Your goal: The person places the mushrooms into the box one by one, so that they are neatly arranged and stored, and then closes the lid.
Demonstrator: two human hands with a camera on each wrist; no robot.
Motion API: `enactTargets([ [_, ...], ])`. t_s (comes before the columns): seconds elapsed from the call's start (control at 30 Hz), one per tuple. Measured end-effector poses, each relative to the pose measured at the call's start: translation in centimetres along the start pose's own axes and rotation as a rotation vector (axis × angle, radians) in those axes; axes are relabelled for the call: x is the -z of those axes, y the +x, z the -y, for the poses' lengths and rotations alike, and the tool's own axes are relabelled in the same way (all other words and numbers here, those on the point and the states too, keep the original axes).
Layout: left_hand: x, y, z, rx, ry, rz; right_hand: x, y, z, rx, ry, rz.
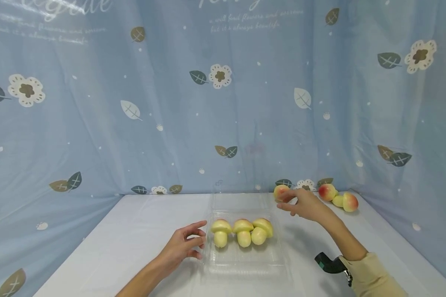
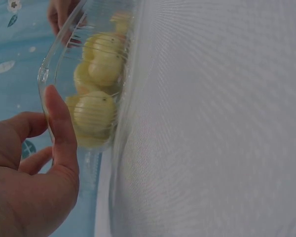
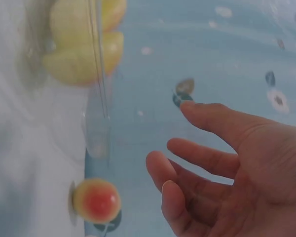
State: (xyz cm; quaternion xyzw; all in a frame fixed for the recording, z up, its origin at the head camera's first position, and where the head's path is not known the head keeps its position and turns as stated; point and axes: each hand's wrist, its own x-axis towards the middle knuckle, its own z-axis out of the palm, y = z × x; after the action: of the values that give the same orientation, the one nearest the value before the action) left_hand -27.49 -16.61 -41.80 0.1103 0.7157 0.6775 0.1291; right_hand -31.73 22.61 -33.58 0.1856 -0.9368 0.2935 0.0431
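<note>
A clear plastic box [image 1: 245,258] stands on the table with its lid raised at the back. Inside lie three yellow mushroom-shaped pieces, one at left [image 1: 220,233], one in the middle [image 1: 243,233] and one tilted at right [image 1: 262,231]. My left hand [image 1: 182,245] is at the box's left edge; in the left wrist view its fingers [image 2: 61,126] touch the rim. Beyond the box's back right corner is a red-and-yellow rounded piece [image 1: 280,192]. My right hand [image 1: 306,204] reaches beside it with loosely bent fingers [image 3: 204,150], holding nothing; a gap shows in the right wrist view.
Two more red-capped mushroom-shaped pieces, one behind [image 1: 327,192] and one in front [image 1: 349,202], lie at the table's back right. A blue patterned curtain [image 1: 171,136] hangs behind and beside the white table [image 1: 134,231]. A dark device [image 1: 330,264] sits at the right wrist.
</note>
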Motion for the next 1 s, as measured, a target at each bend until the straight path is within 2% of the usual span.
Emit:
enactTargets([
  [0.27, 0.1, -0.1, -0.2, 0.010, -0.004, -0.003, 1.9, 0.0, -1.7, 0.020, 0.116, -0.030],
  [0.53, 0.1, 0.1, 0.0, 0.011, -0.009, -0.003, 3.1, -0.5, -3.9, -0.073, 0.094, -0.112],
  [0.73, 0.2, 0.1, 0.0, 0.010, -0.005, -0.003, 3.4, -0.4, -5.0, -0.109, 0.139, -0.118],
  [1.0, 0.0, 0.1, 0.0, 0.014, -0.003, -0.002, 3.5, -0.7, -7.6, -0.195, 0.179, -0.208],
])
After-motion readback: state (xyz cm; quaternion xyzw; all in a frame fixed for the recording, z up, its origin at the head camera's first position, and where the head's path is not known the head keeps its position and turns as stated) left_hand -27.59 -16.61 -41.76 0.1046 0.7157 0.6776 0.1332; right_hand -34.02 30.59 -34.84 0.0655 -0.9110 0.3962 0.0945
